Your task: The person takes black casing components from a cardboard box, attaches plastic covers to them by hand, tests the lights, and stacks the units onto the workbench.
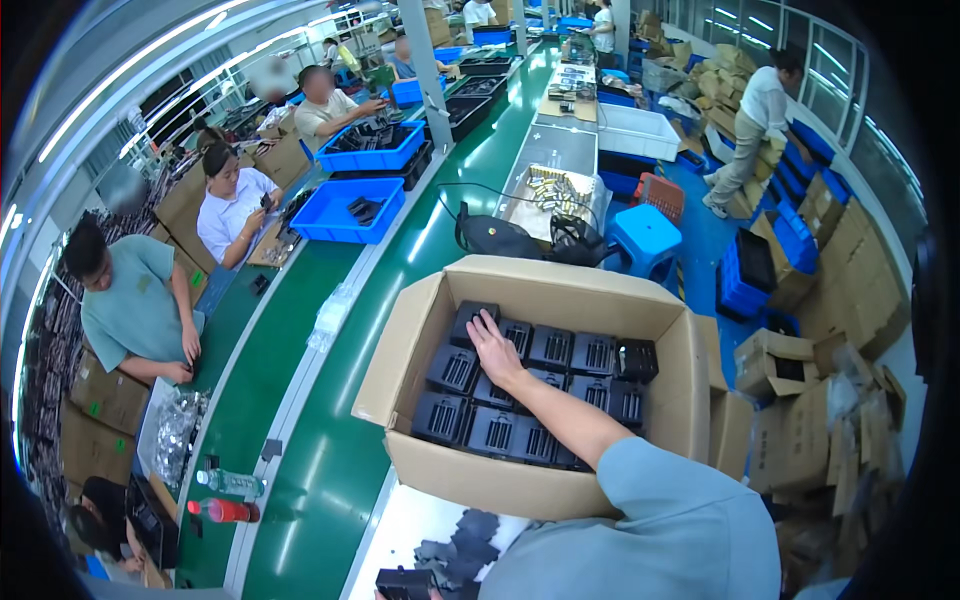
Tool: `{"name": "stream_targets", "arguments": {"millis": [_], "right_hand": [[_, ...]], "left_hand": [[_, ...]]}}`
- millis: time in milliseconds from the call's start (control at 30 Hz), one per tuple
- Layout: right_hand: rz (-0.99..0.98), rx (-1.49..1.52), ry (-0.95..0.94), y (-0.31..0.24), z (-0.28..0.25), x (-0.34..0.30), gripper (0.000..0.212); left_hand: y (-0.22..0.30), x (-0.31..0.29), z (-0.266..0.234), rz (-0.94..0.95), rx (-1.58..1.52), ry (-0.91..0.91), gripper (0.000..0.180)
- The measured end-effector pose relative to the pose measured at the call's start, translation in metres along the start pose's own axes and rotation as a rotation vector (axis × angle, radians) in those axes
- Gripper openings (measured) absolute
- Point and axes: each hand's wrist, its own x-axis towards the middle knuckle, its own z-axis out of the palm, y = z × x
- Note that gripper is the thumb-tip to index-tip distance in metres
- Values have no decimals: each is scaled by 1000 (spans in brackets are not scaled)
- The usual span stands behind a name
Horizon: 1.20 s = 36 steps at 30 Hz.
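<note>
My right hand (497, 352) reaches into an open cardboard box (500, 484). Its fingers stretch over a black plastic housing (472, 322) in the far left corner and touch it. Rows of similar black housings (493, 432) with slotted tops fill the box, packed close together. At the bottom edge of the view, my left hand (436, 594) shows only in small part. It grips another black plastic housing (404, 582). Beside that lies a pile of thin dark grey pieces (463, 550) on a white surface (402, 522).
A green conveyor belt (330, 470) runs along the left, with a clear bottle (232, 483) and a red bottle (224, 510) near it. Co-workers sit across it by blue bins (340, 228). A black bag (497, 236) and a blue stool (645, 236) stand beyond the box.
</note>
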Motion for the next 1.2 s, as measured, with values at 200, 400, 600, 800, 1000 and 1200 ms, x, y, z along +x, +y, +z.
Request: {"name": "stream_targets", "arguments": {"millis": [200,400,600,800,1000,1200], "right_hand": [[30,307,-406,17,-7,27,44],[237,322,-535,-37,-2,25,73],[33,379,-435,-3,3,13,72],[241,677,-13,-17,1,-8,73],[229,651,-233,-32,16,0,67],[-16,982,-442,-99,-207,-37,49]], "left_hand": [[9,9,1,122,0,40,77],[54,45,11,245,-67,-99,81],[82,47,14,329,-113,-159,85],[71,39,9,323,-156,-191,88],[71,30,4,325,-132,-175,80],[94,42,-2,389,-114,-149,84]]}}
